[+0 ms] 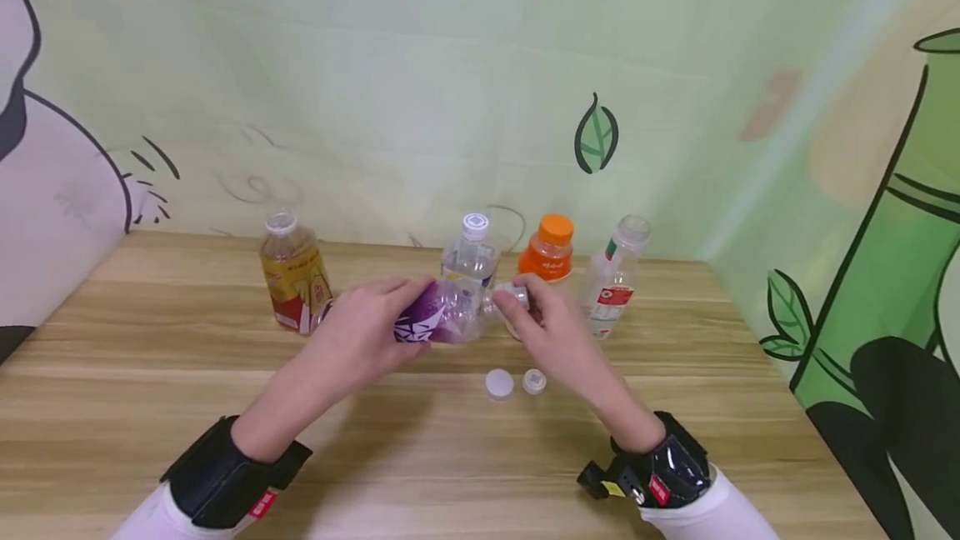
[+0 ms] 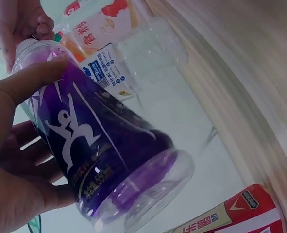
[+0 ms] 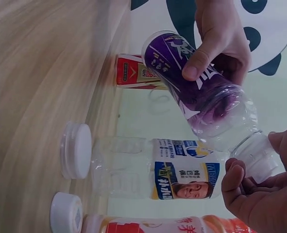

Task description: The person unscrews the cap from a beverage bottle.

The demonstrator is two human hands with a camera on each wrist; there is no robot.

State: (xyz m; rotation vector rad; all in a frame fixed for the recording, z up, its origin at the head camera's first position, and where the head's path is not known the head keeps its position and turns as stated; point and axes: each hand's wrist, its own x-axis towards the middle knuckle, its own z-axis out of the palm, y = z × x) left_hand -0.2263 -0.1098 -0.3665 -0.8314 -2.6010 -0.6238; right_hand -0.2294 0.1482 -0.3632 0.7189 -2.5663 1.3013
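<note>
The left hand is gripping the purple-labelled bottle around its body, thumb on top and fingers curled beneath, holding it on its side above the table. The right hand is pinching the bottle's cap between thumb and curled fingers. Two loose caps are lying on the table just below the bottle. Four bottles are standing behind: yellow-labelled bottle, clear bottle, orange bottle, red-labelled bottle.
</note>
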